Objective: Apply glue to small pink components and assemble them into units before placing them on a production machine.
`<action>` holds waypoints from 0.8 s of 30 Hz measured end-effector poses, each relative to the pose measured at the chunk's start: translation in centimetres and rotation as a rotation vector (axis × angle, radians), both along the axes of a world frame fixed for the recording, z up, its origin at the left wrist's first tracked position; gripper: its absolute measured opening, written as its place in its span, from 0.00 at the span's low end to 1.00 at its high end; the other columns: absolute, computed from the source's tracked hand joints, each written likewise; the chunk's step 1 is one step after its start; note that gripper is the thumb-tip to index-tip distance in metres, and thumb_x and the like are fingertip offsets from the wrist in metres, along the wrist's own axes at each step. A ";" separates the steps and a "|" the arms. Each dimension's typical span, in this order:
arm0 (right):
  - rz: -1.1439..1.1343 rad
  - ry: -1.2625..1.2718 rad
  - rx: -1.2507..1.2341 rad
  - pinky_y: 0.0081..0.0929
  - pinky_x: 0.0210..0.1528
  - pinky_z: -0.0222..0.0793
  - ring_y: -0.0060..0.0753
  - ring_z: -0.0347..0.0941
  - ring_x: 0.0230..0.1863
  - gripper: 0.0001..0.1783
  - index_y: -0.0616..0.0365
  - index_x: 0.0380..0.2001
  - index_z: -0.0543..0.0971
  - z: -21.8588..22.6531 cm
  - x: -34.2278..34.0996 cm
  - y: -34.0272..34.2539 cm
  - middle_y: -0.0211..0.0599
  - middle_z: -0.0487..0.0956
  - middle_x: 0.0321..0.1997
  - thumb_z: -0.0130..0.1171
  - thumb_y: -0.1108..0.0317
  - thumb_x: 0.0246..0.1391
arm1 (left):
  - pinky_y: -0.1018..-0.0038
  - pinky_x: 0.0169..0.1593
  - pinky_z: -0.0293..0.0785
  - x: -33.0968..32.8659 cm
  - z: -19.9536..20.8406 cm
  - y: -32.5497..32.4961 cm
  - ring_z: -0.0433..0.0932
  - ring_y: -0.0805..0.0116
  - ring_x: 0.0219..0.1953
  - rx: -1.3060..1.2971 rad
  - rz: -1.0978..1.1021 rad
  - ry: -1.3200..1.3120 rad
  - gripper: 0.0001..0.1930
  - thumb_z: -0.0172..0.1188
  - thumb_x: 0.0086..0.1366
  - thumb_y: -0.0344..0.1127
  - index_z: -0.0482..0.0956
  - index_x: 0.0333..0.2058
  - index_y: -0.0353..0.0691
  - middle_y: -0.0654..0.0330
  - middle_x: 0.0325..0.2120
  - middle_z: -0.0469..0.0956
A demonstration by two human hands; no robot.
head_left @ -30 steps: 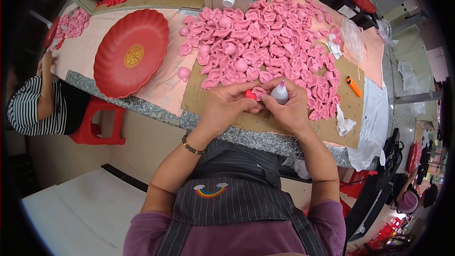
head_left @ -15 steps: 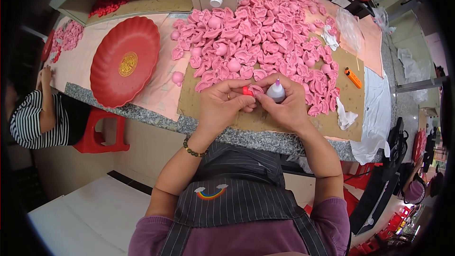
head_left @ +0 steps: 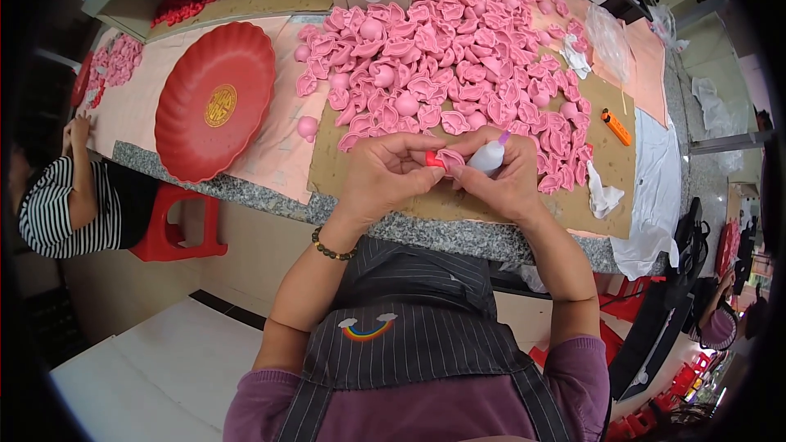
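Note:
My left hand [head_left: 383, 173] pinches a small red piece [head_left: 434, 160] between thumb and fingers. Right against it is a hollow pink shell-like piece [head_left: 451, 162], its open side facing up, with the fingertips of both hands around it. My right hand [head_left: 509, 188] is closed around a small white squeeze bottle [head_left: 485, 158] with a purple tip, which slants up to the right. My right thumb also presses on the pink piece. Just beyond my hands spreads a big heap of similar pink pieces [head_left: 458, 57], some with round balls among them.
Brown cardboard [head_left: 393, 199] lies under the heap. To the left stands a red scalloped tray [head_left: 184, 106]. At right are an orange cutter [head_left: 616, 127], a crumpled white tissue [head_left: 604, 195] and a clear plastic bag [head_left: 607, 37]. A person in a striped top [head_left: 70, 205] sits far left.
The squeeze bottle has tipped over to the right in my right hand. The pink piece has turned and shows more of its hollow side. The whole view has shifted slightly.

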State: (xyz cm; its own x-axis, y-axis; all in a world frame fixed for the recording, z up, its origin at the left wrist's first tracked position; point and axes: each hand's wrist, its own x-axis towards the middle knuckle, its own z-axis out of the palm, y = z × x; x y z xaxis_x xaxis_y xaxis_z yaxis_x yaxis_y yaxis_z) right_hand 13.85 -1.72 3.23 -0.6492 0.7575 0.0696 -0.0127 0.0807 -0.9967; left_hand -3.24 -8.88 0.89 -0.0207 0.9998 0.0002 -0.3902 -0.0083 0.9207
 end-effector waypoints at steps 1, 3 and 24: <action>0.011 0.075 -0.042 0.15 0.28 0.69 0.17 0.72 0.26 0.06 0.66 0.29 0.76 -0.1 0.0 0.1 0.36 0.78 0.28 0.59 0.80 0.44 | 0.78 0.44 0.75 -0.1 0.0 0.0 0.77 0.71 0.37 -0.019 -0.037 -0.027 0.16 0.58 0.54 0.19 0.72 0.44 0.27 0.53 0.36 0.77; 0.006 0.077 -0.036 0.16 0.27 0.70 0.17 0.72 0.25 0.06 0.66 0.29 0.76 -0.3 -0.2 0.1 0.37 0.78 0.28 0.59 0.80 0.44 | 0.78 0.44 0.75 -0.2 -0.1 0.0 0.77 0.72 0.37 -0.015 -0.029 -0.002 0.17 0.58 0.54 0.19 0.72 0.44 0.27 0.53 0.36 0.77; -0.037 -0.033 0.026 0.15 0.33 0.69 0.17 0.72 0.30 0.10 0.66 0.33 0.78 0.7 -0.9 0.1 0.33 0.78 0.30 0.62 0.79 0.43 | 0.86 0.29 0.70 0.5 0.9 -0.7 0.73 0.83 0.25 -0.045 0.146 0.115 0.07 0.59 0.53 0.21 0.75 0.32 0.30 0.64 0.26 0.75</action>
State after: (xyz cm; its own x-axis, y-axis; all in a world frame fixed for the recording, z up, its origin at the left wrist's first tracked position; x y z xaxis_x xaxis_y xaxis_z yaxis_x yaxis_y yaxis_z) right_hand 12.99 -1.67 3.89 -0.6232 0.7791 0.0683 0.0239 0.1062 -0.9941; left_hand -2.73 -9.54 1.75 -0.1677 0.9853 -0.0339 -0.2803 -0.0147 0.9598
